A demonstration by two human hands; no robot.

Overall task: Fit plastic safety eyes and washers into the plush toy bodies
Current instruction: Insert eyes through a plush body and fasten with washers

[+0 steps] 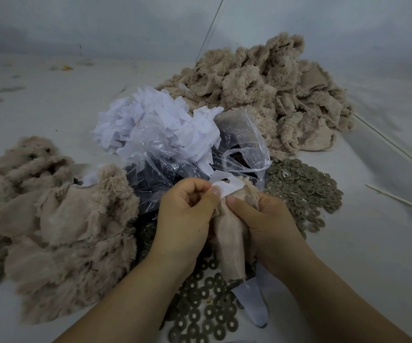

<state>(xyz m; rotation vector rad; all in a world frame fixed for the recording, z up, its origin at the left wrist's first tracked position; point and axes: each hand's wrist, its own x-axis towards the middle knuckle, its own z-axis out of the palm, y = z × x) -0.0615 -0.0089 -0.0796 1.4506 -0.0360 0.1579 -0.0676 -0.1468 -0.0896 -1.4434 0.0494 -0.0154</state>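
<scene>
Beige plush toy body (229,226), turned fabric-side out, sits pinched between both hands: the left hand (187,206) closed on a white paper-like backing piece with a hole (226,185), the right hand (262,216) gripping the fabric. Any eye post is hidden, so a slack grip could let piece and hole misalign. Olive ring-shaped washers (304,191) lie just right of the body, a crinkled clear plastic bag (175,164) crowds behind it, and plush piles (51,219) flank it.
</scene>
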